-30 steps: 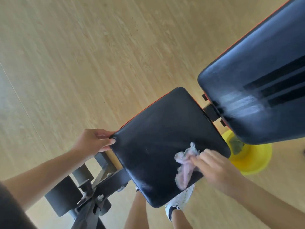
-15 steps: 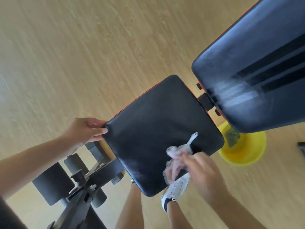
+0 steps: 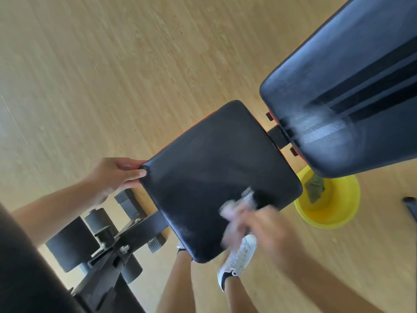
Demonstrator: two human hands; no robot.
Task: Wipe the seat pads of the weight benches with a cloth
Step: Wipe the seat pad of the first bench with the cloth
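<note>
Your left hand (image 3: 112,177) grips the far-left corner of the black seat pad (image 3: 216,177), fingers curled over its edge and thumb pressed on the top face; judged from the pose, this steadies the pad against the push of wiping. Your right hand (image 3: 264,227) is smeared by motion blur at the pad's near-right edge, fingers closed around a pale, bunched cloth (image 3: 239,208) that lies against the vinyl. The blur hides exactly how the fingers lie on it.

The seat pad sits at centre, tilted in the view, with a thin orange trim showing along its far edge. To its right, across a short black bracket, rises the larger back pad (image 3: 352,93), dark with lengthwise stripes and a pale sheen near its lower end. Below that pad a yellow basin (image 3: 338,208) stands on the wooden floor (image 3: 112,75), a greenish rag (image 3: 314,187) draped inside it, near enough to reach.

At near left are the black foam rollers (image 3: 72,242) and the frame of the bench. A white sneaker (image 3: 239,258) shows beneath the seat's near edge.

The work appears to be mid-wipe on this seat.
</note>
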